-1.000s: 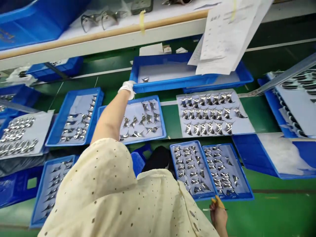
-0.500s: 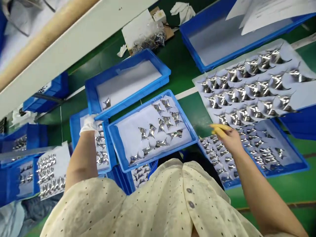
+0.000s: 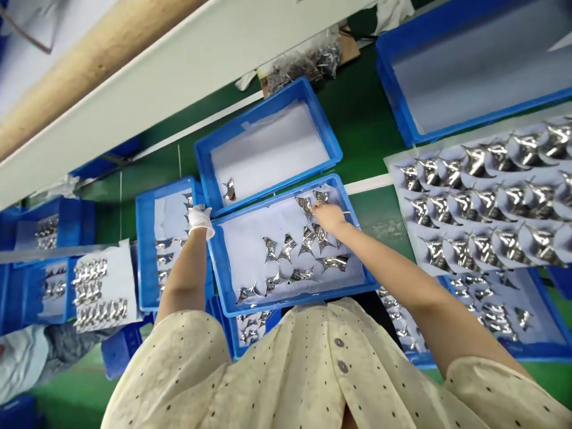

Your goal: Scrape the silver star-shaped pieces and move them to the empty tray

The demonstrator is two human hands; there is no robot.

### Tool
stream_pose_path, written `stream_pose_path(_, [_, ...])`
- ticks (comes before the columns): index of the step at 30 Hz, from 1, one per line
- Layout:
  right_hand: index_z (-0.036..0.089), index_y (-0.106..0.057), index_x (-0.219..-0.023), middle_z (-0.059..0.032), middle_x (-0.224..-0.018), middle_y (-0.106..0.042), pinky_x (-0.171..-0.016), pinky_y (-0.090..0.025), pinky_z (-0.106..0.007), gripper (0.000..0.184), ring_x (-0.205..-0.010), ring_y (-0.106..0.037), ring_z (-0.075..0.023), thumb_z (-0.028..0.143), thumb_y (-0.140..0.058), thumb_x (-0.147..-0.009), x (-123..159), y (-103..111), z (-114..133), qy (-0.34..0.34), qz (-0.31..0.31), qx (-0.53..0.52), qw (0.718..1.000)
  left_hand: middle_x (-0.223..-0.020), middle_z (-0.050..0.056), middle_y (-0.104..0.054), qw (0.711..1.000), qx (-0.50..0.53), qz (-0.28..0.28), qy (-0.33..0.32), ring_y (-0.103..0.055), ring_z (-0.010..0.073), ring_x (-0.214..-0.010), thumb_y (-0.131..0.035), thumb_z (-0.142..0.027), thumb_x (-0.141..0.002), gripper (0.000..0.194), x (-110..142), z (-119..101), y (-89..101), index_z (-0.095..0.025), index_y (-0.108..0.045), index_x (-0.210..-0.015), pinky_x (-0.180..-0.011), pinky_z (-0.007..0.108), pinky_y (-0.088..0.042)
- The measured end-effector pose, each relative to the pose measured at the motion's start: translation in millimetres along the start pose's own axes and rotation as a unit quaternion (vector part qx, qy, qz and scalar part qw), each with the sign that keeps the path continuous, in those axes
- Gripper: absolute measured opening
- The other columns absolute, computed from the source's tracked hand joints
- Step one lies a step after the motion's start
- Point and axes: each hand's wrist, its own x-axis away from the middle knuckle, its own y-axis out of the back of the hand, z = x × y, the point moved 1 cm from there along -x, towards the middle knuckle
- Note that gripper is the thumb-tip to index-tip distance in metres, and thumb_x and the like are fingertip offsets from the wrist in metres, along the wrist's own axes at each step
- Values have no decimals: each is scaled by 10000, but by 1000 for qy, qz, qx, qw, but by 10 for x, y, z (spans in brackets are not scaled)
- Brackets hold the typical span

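My left hand (image 3: 199, 221), in a white glove, is closed above the right side of the left blue tray (image 3: 145, 238), which holds rows of shiny curved metal pieces. A dark, shiny bit shows at its fingertips, too small to name. My right hand (image 3: 329, 218) is closed over the upper right of the middle blue tray (image 3: 286, 301), among its pointed metal pieces (image 3: 287, 246). From behind its fingers sticks out the end of a thin pale stick (image 3: 347, 213). The fingertips lie against a metal piece (image 3: 304, 205) and hide part of those below.
A blue tray (image 3: 203, 156) behind holds one metal piece (image 3: 229, 189). To the right, a white sheet (image 3: 404, 205) carries rows of larger pieces, below another blue tray (image 3: 397, 113). A pale beam (image 3: 214, 59) crosses the upper left. At lower left shows another person's sleeve (image 3: 27, 357).
My right hand has moved left from beside the white sheet to the metal pieces in the middle tray. My left hand has left the back tray's corner. The view has shifted.
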Motion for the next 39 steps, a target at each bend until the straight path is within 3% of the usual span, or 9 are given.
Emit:
stream_pose_path(3, [85,-711,-1254,-158,-1311,-710,-945,-623,-403,253,-1110,-740,-234,201,-620,-1049,-84,-20,85,16,11,39,999,-1198,118,-710,997,-27,-64,-24,-614,281,-1297,-756,-151,-895,207,44,61,-92,-149,-691,-1092,-1208,490,-431])
stream_pose_path(5, [38,-719,-1230,-212,-1275,-719,-948,-618,-420,256,-1132,-744,-276,162,-610,-1035,-114,-33,128,31,9,47,998,-1172,122,-716,995,-38,-55,-70,-605,285,-1308,-748,-88,-830,223,156,33,-223,-154,-701,-1038,-1257,460,-374])
stream_pose_path(9, [-1,-735,-1224,-296,-1236,-720,-888,-589,-418,340,-1107,-761,-360,41,-497,-986,-86,77,164,63,-23,20,998,-1170,86,-746,981,-51,69,-174,-703,264,-1134,-788,-170,-798,261,482,-212,-653,-221,-767,-1054,-1149,436,-509])
stream_pose_path(13, [158,-738,-1265,-107,-1183,-776,-932,-553,-361,292,-1111,-735,-276,232,-572,-1036,-41,346,189,89,-89,-63,990,-1231,87,-751,903,-41,247,-350,-741,230,-916,-875,-418,-782,477,713,-558,-1043,-257,-752,-1214,-928,428,-620])
stream_pose_path(15, [144,-749,-1135,-39,-1032,-760,-905,-533,-325,218,-989,-717,-210,258,-680,-963,-45,447,227,121,-125,-183,967,-1083,72,-776,875,-15,269,-402,-736,218,-836,-821,-500,-847,438,759,-649,-1115,-237,-738,-1188,-857,421,-628])
stream_pose_path(20, [98,-652,-1068,30,-767,-550,-712,-458,-230,308,-667,-519,-57,381,-700,-956,87,434,446,186,-153,-505,828,-837,25,-726,907,139,170,-359,-723,209,-750,-791,-445,-896,253,915,-512,-962,-224,-681,-948,-750,408,-629])
stream_pose_path(26, [139,-662,-1155,-66,-1108,-710,-646,-473,-229,517,-758,-579,-86,488,-844,-821,719,20,1052,250,-183,-606,732,-881,4,-720,905,266,59,-327,-736,192,-775,-846,-451,-858,337,1667,33,-577,-240,-583,-859,-722,387,-645])
stream_pose_path(32, [171,-736,-932,-28,-888,-743,-592,-506,-237,418,-658,-597,-91,498,-917,-745,1051,-531,1753,234,-240,-629,702,-871,-12,-738,874,262,-88,-400,-719,146,-738,-846,-408,-892,240,2406,598,-333,-231,-699,-962,-681,298,-600])
stream_pose_path(39, [190,-748,-835,-17,-791,-719,-638,-559,-264,386,-757,-683,-147,499,-946,-716,1000,-849,2162,213,-261,-644,687,-816,-3,-751,865,200,-171,-428,-708,138,-678,-867,-475,-870,283,2682,952,-253,-221,-776,-954,-675,282,-579])
